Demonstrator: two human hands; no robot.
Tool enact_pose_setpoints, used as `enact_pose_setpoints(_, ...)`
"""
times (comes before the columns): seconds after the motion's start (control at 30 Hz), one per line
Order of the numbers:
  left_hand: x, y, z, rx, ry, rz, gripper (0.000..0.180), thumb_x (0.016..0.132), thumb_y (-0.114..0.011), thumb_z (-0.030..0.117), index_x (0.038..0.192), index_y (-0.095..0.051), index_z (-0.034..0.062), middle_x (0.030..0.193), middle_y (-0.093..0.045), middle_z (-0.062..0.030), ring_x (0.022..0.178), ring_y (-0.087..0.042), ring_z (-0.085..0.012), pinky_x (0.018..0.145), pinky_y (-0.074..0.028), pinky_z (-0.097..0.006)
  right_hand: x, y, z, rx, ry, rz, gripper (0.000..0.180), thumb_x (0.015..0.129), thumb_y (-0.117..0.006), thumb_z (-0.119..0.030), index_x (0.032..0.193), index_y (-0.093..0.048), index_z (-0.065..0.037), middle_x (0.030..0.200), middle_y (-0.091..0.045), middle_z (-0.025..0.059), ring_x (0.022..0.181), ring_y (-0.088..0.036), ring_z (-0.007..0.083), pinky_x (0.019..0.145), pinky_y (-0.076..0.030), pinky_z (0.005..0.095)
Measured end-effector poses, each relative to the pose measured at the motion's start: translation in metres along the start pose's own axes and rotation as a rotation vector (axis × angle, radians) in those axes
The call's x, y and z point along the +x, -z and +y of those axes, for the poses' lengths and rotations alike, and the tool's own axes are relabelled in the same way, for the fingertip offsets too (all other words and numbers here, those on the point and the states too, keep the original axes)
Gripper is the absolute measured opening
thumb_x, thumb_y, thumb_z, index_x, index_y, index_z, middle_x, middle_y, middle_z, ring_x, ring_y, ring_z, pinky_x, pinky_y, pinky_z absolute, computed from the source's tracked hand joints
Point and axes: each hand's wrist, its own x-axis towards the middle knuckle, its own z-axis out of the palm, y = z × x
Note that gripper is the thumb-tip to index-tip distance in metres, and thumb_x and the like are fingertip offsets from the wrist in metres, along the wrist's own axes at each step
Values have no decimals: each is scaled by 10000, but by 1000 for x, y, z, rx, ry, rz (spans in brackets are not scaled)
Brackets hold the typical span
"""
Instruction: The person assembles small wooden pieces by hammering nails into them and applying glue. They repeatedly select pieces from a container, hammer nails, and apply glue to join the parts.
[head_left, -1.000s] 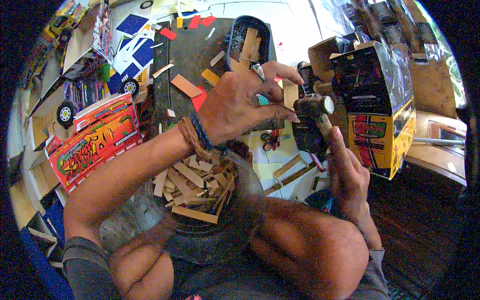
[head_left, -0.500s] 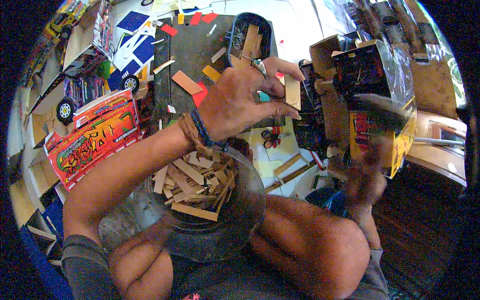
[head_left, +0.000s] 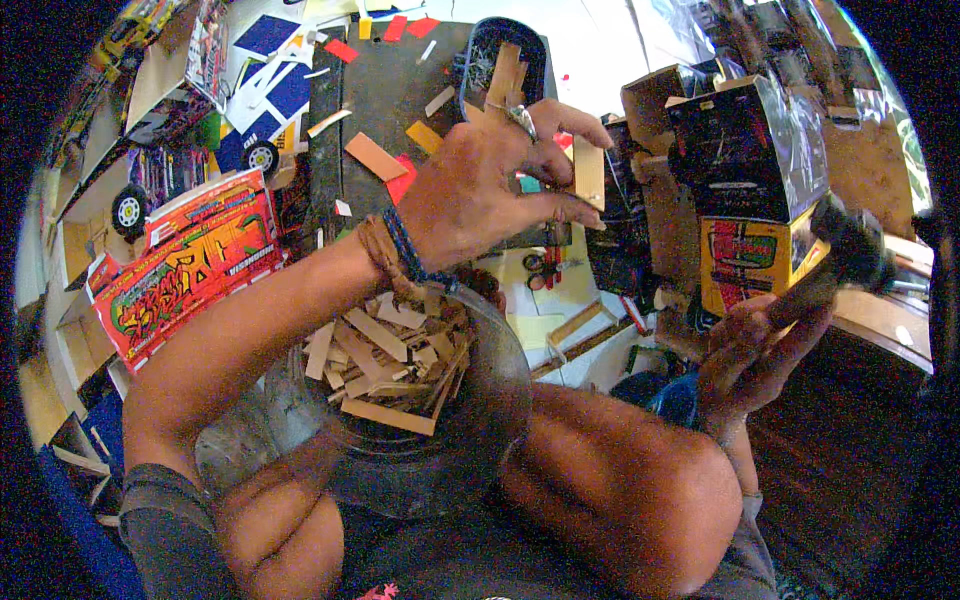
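My left hand pinches a small flat piece of wood between thumb and fingertips, beside a dark model part. My right hand is wrapped round the handle of a hammer, its dark head slightly blurred and raised to the right of a yellow-fronted cardboard box. Below my left forearm, a clear plastic tub between my legs holds many wood offcuts. Beyond the left hand stands a dark blue tray with small nails and wooden strips in it.
Red and orange scraps lie on a dark board. Scissors with red handles rest near a wooden frame. At left are a red printed sheet and a toy truck wheel. Model boxes crowd the right.
My right hand, a blur before, now shows clearly, with the hammer head out to the right. The left hand keeps its pinch on the wood piece and has barely shifted.
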Motion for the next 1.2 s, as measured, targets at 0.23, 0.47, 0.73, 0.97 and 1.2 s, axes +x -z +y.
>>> enact_pose_setpoints(0.23,-2,2,5,-45,112,-37,331,775,-845,283,753,-690,-8,1181,-694,-40,855,-702,-237,769,-533,-346,-4,-11,10,-643,361,71,551,942,-584,-42,1486,-519,-97,815,-603,52,597,-563,181,553,-511,336)
enact_pose_setpoints(0.47,0,4,8,-29,144,-50,315,776,-843,272,751,-695,-4,1195,-686,-29,865,-705,-241,782,-535,-354,3,-6,-7,-694,296,-230,448,1025,-535,-166,1446,-540,-15,948,-688,-10,668,-597,119,561,-484,213)
enact_pose_setpoints(0.73,-2,3,8,-5,149,-50,319,769,-847,273,742,-692,-5,1221,-670,-29,948,-695,-230,815,-536,-346,-2,14,13,-298,154,-34,625,882,-715,-25,1476,-528,-83,1005,-714,49,718,-652,165,624,-560,286)
enact_pose_setpoints(0.97,0,5,6,-18,91,-43,309,774,-844,270,764,-708,-7,1217,-667,-33,939,-696,-235,815,-537,-351,0,-4,10,-368,76,-77,559,927,-639,-1,1468,-526,-85,973,-707,85,699,-646,189,607,-558,330)
enact_pose_setpoints(1.2,0,8,10,11,142,-80,314,775,-844,272,765,-707,-10,1228,-665,-38,916,-700,-240,809,-536,-357,3,-2,-2,-658,380,-143,582,919,-608,-40,1488,-516,-119,806,-613,88,640,-611,187,552,-513,357)
